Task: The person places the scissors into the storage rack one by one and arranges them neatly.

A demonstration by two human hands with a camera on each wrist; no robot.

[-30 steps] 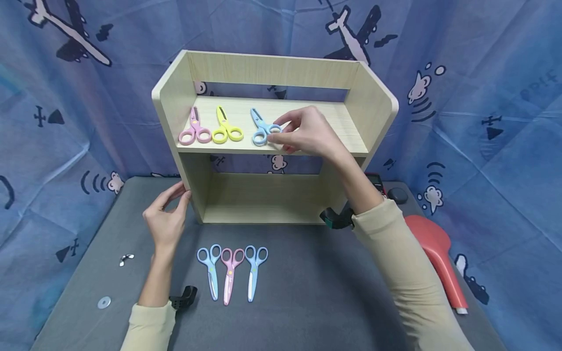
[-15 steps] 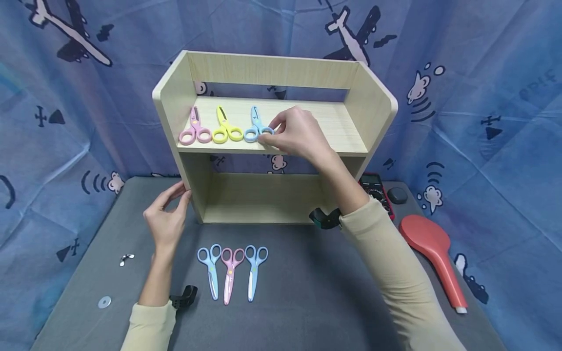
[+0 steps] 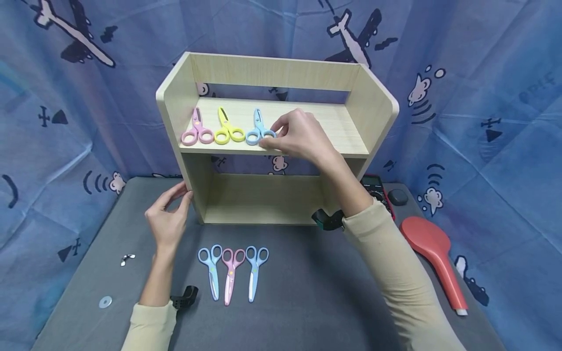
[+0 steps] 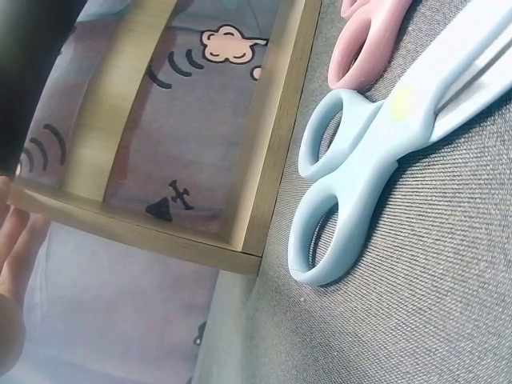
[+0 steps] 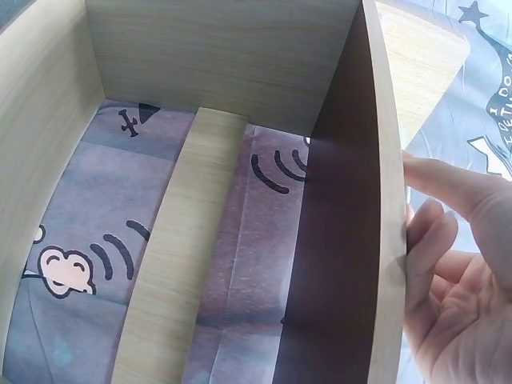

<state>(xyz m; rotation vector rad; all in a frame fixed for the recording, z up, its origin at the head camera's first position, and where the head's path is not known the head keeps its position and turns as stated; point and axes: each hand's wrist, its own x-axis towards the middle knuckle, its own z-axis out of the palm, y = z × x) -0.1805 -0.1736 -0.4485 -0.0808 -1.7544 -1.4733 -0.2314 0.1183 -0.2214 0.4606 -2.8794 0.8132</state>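
On the head camera I have the right hand [image 3: 298, 134] at the upper level of the wooden shelf [image 3: 228, 151], its thumb and fingers pinching the right ring of the blue scissors [image 3: 258, 130], which lie flat there near the front edge with their blades toward the back. The fingers cover part of that ring, so I can't see the whole grip. Just left of them lie the yellow scissors [image 3: 227, 129], then the pink scissors [image 3: 197, 126] beside the left side panel [image 3: 182, 90]. I see the left hand [image 3: 169, 222] with its fingertips touching that panel low down, fingers fairly straight. On the desk [image 3: 307, 302] in front I count three more pairs in a row: a left blue pair [image 3: 212, 273], a pink pair [image 3: 230, 273] and a right blue pair [image 3: 253, 273], blades toward me. What blocks my view is the right sleeve [image 3: 386, 263], which hides part of the multimeter [image 3: 372, 183]. Beside that sits a black rounded object [image 3: 397, 197], and nearer me a red paddle-shaped object [image 3: 426, 234]. Far left I have a small shiny piece [image 3: 126, 259] and a pale disc [image 3: 105, 302]. A printed blue curtain [image 3: 483, 107] surrounds everything.
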